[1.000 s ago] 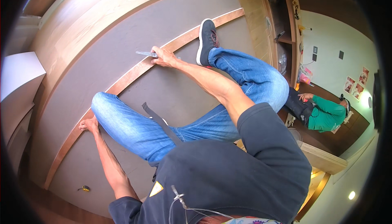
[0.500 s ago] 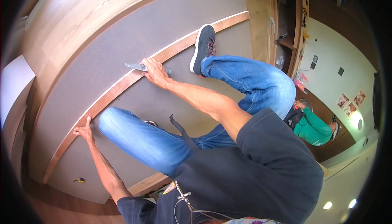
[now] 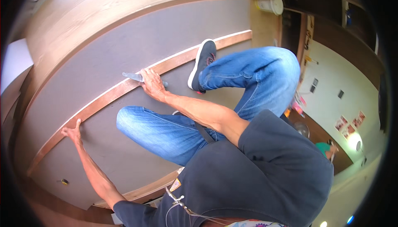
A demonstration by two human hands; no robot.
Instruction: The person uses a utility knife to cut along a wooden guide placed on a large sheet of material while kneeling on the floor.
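A person kneels on a large grey panel [image 3: 103, 53] framed in wood, seen from above through a curved wide lens.

At the left, the left hand [image 3: 74, 131] rests flat on a long wooden strip [image 3: 103, 98], fingers spread a little, near the strip's lower left end. It holds nothing; it presses down on the strip. In the earlier views this hand sits at the same place on the strip, so it seems to be steadying the piece.

The strip runs diagonally across the grey panel from its lower left edge up toward its right edge. A small dark and yellow object [image 3: 63, 182] lies alone on the panel near its lower left corner, well apart from both hands; it is too small to tell what it is.

Toward the middle, the right hand [image 3: 152, 85] is closed around a slim grey tool [image 3: 133, 76], whose tip pokes out to the left and lies on the strip. Across the frames the view swings and hand and tool take new spots in it, so I cannot tell whether they travel along the strip. The work on the strip appears to be under way, not finished.

Further right, a dark shoe [image 3: 201, 63] rests against the strip. A white bucket [image 3: 270, 4] stands beyond the panel's upper right corner.
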